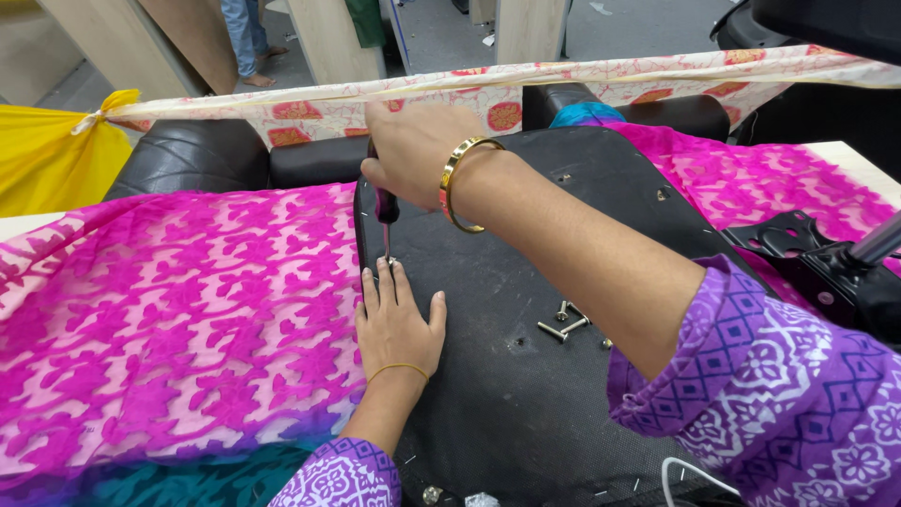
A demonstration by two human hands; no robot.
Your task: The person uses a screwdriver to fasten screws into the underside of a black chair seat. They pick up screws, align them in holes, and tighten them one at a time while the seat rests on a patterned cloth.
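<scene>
My right hand (413, 150) grips a screwdriver (386, 208) with a dark handle, held upright with its tip down on the left edge of a black chair seat base (526, 394) lying underside up. My left hand (396, 324) lies flat on the black base just below the tip, fingers together near the point of contact. A gold bangle circles my right wrist and a thin one my left. Several loose metal bolts (563, 324) lie on the base to the right of my left hand.
Pink patterned fabric (169, 310) covers the table to the left and far right. A black metal chair bracket (817, 268) sits at the right. A cream printed cloth strip (582, 80) stretches across the back, tied to yellow cloth (52, 155). A person's legs (249, 38) stand far back.
</scene>
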